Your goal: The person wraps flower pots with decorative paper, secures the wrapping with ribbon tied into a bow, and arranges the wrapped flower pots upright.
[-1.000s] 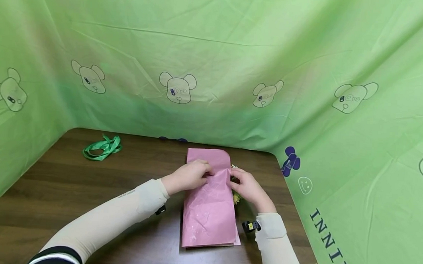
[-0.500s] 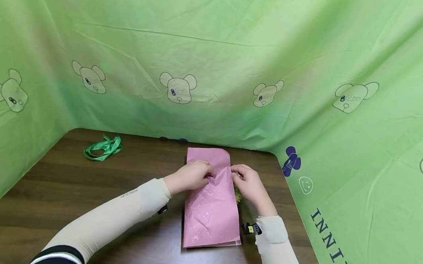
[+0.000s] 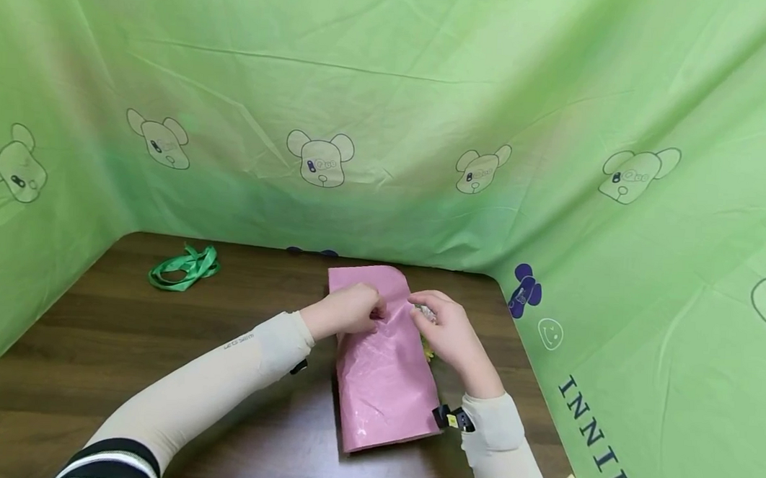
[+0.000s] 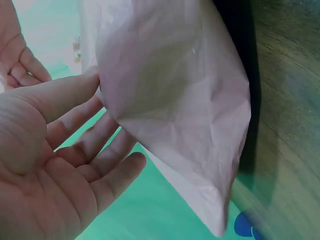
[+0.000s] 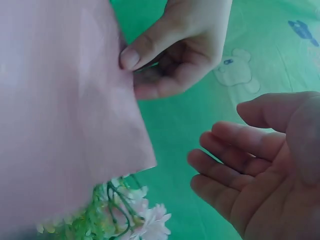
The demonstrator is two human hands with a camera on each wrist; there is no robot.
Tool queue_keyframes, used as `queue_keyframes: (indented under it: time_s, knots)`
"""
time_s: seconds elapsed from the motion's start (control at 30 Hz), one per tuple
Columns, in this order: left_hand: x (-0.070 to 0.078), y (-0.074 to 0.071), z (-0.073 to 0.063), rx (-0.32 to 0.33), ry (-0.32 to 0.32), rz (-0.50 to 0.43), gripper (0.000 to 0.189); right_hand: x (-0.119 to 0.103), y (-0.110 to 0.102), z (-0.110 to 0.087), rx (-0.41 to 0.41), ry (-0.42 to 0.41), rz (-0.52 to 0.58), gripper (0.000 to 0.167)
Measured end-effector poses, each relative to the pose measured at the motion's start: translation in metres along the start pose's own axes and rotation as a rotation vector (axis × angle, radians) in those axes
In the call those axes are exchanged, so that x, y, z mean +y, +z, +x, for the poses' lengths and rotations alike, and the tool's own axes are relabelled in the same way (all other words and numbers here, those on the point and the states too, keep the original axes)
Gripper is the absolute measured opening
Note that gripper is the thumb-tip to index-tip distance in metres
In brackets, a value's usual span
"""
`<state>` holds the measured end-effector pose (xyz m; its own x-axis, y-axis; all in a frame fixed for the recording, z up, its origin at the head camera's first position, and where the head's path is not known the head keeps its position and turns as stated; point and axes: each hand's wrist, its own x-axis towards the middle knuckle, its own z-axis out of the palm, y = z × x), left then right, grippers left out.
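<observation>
Left hand (image 3: 348,309) pinches the pink paper (image 3: 384,391) near its edge; right hand (image 3: 448,333), at the edge half a second ago, is now apart from it, fingers loose. Paper, over the table (image 3: 92,325), has swung askew; left pinch alone likely keeps the fold. Flowers (image 5: 150,222) show past its right edge; green ribbon (image 3: 189,266) well apart.
</observation>
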<state>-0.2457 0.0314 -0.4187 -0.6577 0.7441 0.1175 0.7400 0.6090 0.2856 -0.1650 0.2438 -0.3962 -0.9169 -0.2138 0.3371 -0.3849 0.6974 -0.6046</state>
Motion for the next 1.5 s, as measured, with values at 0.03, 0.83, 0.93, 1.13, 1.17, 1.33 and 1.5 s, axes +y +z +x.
queue_keyframes:
  time_s: [0.03,0.83,0.93,1.13,1.17,1.33,1.5]
  knots:
    - [0.0,0.0,0.0,-0.006,-0.011,-0.001,0.011,-0.002,-0.001,0.0,-0.006,-0.007,-0.002,0.026]
    - [0.0,0.008,-0.006,0.046,-0.102,-0.016,0.032,-0.026,-0.012,0.004,-0.158,-0.071,-0.096,0.028]
    - [0.0,0.01,-0.008,0.087,-0.1,-0.003,0.035,-0.03,-0.011,0.004,-0.182,-0.072,-0.1,0.029]
    - [0.003,0.016,-0.012,0.183,-0.074,0.039,0.035,-0.033,-0.009,0.005,-0.209,-0.079,-0.128,0.029]
    - [0.004,0.016,-0.013,0.197,-0.07,0.044,0.035,-0.033,-0.008,0.005,-0.211,-0.081,-0.129,0.029]
    - [0.01,0.016,-0.014,0.215,-0.093,0.057,0.032,-0.031,-0.002,0.008,-0.217,-0.086,-0.134,0.029]
    - [0.015,0.017,-0.016,0.208,-0.114,0.068,0.031,-0.027,0.009,0.007,-0.235,-0.074,-0.142,0.027]
